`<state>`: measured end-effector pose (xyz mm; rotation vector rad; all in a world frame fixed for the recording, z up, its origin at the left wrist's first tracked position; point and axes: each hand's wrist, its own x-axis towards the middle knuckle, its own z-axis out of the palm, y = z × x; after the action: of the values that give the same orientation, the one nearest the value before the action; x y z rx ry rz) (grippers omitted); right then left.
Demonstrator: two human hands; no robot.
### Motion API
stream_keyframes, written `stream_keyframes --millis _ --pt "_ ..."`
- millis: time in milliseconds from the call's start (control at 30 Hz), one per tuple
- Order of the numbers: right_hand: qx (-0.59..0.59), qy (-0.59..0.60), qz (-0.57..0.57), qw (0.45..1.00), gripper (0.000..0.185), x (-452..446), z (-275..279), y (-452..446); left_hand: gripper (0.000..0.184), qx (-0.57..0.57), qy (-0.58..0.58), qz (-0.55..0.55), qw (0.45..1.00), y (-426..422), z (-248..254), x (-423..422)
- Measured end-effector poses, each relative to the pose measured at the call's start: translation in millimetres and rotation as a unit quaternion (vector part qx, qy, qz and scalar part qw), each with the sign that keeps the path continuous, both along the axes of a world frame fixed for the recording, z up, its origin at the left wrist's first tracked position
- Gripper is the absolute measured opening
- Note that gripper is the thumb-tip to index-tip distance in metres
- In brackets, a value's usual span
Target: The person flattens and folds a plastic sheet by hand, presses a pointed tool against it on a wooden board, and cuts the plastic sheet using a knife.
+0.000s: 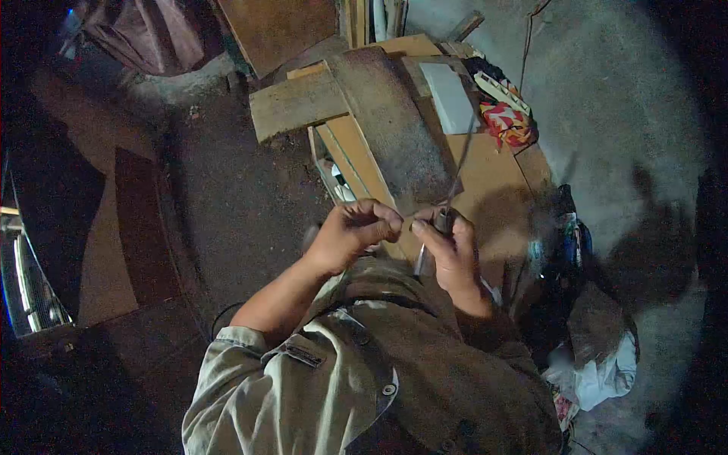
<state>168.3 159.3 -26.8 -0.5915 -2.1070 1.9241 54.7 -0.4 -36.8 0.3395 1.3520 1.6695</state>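
My left hand (358, 233) is closed in a pinch in front of my body; whatever lies between its fingertips is too small to make out. Close beside it, fingertips almost meeting, my right hand (453, 254) is curled shut on a slim tool with a dark handle (442, 221). A long thin rod (465, 152) runs up and away from that hand. Below the fingers a shiny metal piece (420, 260) shows, and I cannot tell whether it belongs to the same tool. Both hands are above my lap, near the work boards.
Ahead lie a worn dark board (394, 121), a wooden plank (297, 105) and a white slab (449, 97). A red and yellow patterned cloth (509, 125) is at the far right. White fabric (609, 373) lies low right. A brown cloth (155, 34) hangs upper left.
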Motion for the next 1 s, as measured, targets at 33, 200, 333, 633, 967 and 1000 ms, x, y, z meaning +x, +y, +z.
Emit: stream_keyframes --millis 33,200,333,633,967,1000 --pt "-0.008 0.041 -0.047 0.998 0.014 -3 2 -7 0.015 0.025 0.011 0.017 0.999 3 0 9" --pt "-0.002 0.089 -0.078 0.993 0.016 -6 -1 -7 0.017 0.058 -0.024 0.068 0.996 7 -13 22" --pt "-0.04 0.016 -0.049 0.998 0.017 -3 -2 -5 0.017 0.072 -0.043 0.097 0.992 5 -6 19" --pt "0.124 -0.013 0.019 0.992 0.015 16 47 27 0.016 0.085 -0.077 0.112 0.987 -9 -1 2" --pt "0.272 -0.13 0.129 0.945 0.018 46 82 40 0.014 0.175 -0.123 0.164 0.963 -19 19 -12" --pt "0.253 -0.139 0.13 0.948 0.017 46 82 39 0.014 0.168 -0.14 0.168 0.961 -21 18 -13"
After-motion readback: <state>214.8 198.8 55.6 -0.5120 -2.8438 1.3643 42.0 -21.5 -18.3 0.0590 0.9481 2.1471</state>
